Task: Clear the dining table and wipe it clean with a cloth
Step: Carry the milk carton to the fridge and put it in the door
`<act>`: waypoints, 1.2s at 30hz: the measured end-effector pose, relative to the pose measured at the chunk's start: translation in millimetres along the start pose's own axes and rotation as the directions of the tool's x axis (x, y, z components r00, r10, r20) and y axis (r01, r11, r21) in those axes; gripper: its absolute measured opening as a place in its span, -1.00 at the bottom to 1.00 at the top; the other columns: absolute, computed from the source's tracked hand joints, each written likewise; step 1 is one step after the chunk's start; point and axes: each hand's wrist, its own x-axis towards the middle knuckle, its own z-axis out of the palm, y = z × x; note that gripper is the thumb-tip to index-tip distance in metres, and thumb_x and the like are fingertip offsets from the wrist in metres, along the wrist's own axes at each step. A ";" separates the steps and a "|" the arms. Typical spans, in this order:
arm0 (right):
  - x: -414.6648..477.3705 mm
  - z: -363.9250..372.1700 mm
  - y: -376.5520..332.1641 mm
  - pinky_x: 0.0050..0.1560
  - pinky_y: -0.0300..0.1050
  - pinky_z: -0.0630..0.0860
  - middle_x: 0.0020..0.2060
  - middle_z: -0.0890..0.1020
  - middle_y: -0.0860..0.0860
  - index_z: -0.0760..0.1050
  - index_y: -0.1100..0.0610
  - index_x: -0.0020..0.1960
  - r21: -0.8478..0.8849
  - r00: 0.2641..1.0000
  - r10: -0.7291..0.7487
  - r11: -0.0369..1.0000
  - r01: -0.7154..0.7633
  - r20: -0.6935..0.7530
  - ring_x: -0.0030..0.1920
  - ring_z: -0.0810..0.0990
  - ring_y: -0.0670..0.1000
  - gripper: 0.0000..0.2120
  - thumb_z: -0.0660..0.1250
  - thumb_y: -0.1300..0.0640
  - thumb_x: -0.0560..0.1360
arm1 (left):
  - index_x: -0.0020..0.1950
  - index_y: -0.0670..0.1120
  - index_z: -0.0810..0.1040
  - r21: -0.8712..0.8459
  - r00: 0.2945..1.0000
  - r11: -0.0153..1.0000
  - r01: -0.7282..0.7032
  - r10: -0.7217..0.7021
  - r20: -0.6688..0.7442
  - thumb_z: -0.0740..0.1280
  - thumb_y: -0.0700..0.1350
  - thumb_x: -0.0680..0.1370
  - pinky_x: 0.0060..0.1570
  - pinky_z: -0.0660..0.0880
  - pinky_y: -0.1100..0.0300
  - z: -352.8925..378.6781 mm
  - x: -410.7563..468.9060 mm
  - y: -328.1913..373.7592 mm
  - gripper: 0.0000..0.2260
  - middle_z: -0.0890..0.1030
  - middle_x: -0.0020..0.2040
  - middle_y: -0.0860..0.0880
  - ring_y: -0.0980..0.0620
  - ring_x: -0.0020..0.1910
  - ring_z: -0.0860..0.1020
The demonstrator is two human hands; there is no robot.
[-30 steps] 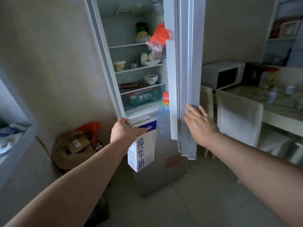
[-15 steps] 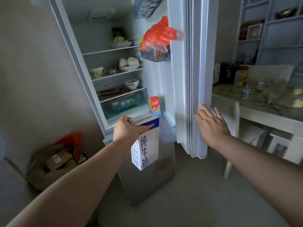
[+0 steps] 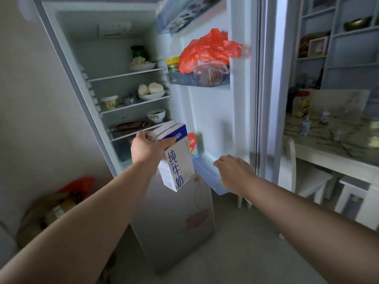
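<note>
The left hand (image 3: 148, 147) grips the milk carton (image 3: 176, 158) by its top, tilted, at 9 o'clock of the lower door shelf (image 3: 209, 174). The right hand (image 3: 233, 171) hovers loosely open, holding nothing. The tilted carton could catch the shelf's rim and slip.

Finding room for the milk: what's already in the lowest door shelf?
One small red drink carton stands in the lowest door shelf. The milk carton in the left hand hides the shelf's left end.

L hand (image 3: 150, 147) gripping, R hand (image 3: 233, 173) open, arms fwd
</note>
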 end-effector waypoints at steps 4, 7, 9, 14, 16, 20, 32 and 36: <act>3.6 11.0 10.1 -0.02 -0.08 0.34 0.00 0.52 0.13 0.46 0.19 0.06 -0.039 0.992 0.046 0.998 -0.042 0.120 0.13 0.46 0.13 -0.84 0.22 0.25 0.49 | -0.02 -0.08 0.49 -0.078 1.000 0.997 0.002 -0.003 -0.014 0.64 -0.05 0.17 -0.15 0.65 -0.10 21.8 10.6 18.4 -0.50 0.66 -0.12 -0.03 -0.06 -0.18 0.67; 10.4 18.4 19.8 -0.03 -0.10 0.32 0.00 0.53 0.13 0.46 0.21 0.08 -0.044 0.983 0.102 0.994 -0.097 0.155 0.12 0.47 0.13 -0.82 0.24 0.26 0.49 | -0.01 -0.08 0.47 -0.105 1.000 0.994 -0.009 0.011 0.011 0.63 -0.06 0.22 -0.16 0.65 -0.06 39.4 19.8 27.7 -0.53 0.67 -0.12 -0.04 -0.05 -0.20 0.68; 15.1 26.5 26.8 0.04 -0.07 0.37 0.05 0.53 0.12 0.44 0.21 0.12 -0.026 0.974 0.156 0.988 -0.154 0.166 0.13 0.46 0.12 -0.79 0.23 0.26 0.49 | -0.01 -0.09 0.46 -0.116 0.999 0.993 -0.030 0.034 0.026 0.61 -0.08 0.27 -0.17 0.65 -0.03 52.8 25.1 31.1 -0.56 0.66 -0.12 -0.03 -0.02 -0.21 0.67; 19.1 51.2 41.8 0.12 -0.04 0.38 0.12 0.52 0.09 0.35 0.18 0.21 -0.007 0.938 0.267 0.962 -0.272 0.220 0.17 0.47 0.10 -0.73 0.19 0.23 0.51 | 0.03 -0.08 0.47 -0.169 0.996 0.985 -0.040 0.052 0.069 0.60 -0.09 0.29 -0.16 0.65 -0.02 92.8 44.4 30.7 -0.56 0.65 -0.12 -0.03 -0.02 -0.20 0.66; 20.2 57.9 46.5 0.08 -0.06 0.41 0.12 0.55 0.08 0.36 0.17 0.24 -0.012 0.928 0.299 0.953 -0.304 0.222 0.14 0.51 0.09 -0.70 0.21 0.24 0.51 | 0.01 -0.09 0.47 -0.196 0.995 0.980 -0.030 0.048 0.089 0.60 -0.09 0.27 -0.15 0.65 -0.03 110.6 53.9 27.7 -0.57 0.65 -0.12 -0.03 -0.03 -0.19 0.67; 31.6 56.9 62.2 0.09 -0.12 0.42 0.07 0.61 0.06 0.45 0.13 0.19 -0.086 0.908 0.355 0.935 -0.345 0.220 0.08 0.59 0.06 -0.73 0.26 0.22 0.50 | 0.00 -0.10 0.47 -0.199 0.982 0.976 -0.083 0.114 0.149 0.59 -0.09 0.29 -0.21 0.60 0.12 144.0 69.4 23.5 -0.59 0.61 -0.19 0.03 0.05 -0.24 0.62; 73.8 54.2 81.0 -0.09 -0.16 0.32 0.04 0.61 0.08 0.52 0.15 0.12 -0.112 0.885 0.388 0.922 -0.371 0.259 0.05 0.59 0.09 -0.76 0.25 0.27 0.47 | 0.01 -0.10 0.44 -0.193 0.949 0.980 0.050 0.013 0.314 0.59 -0.09 0.30 -0.33 0.56 0.18 218.9 107.2 -3.4 -0.58 0.59 -0.18 0.00 -0.01 -0.24 0.61; 84.1 61.3 80.4 -0.07 -0.15 0.24 -0.01 0.62 0.07 0.54 0.14 0.05 -0.130 0.889 0.402 0.915 -0.381 0.219 0.01 0.59 0.11 -0.77 0.28 0.32 0.42 | 0.05 -0.12 0.46 -0.160 0.940 0.983 0.094 -0.035 0.339 0.59 -0.09 0.32 -0.42 0.46 0.26 226.2 119.3 -15.3 -0.57 0.58 -0.17 -0.01 -0.02 -0.24 0.59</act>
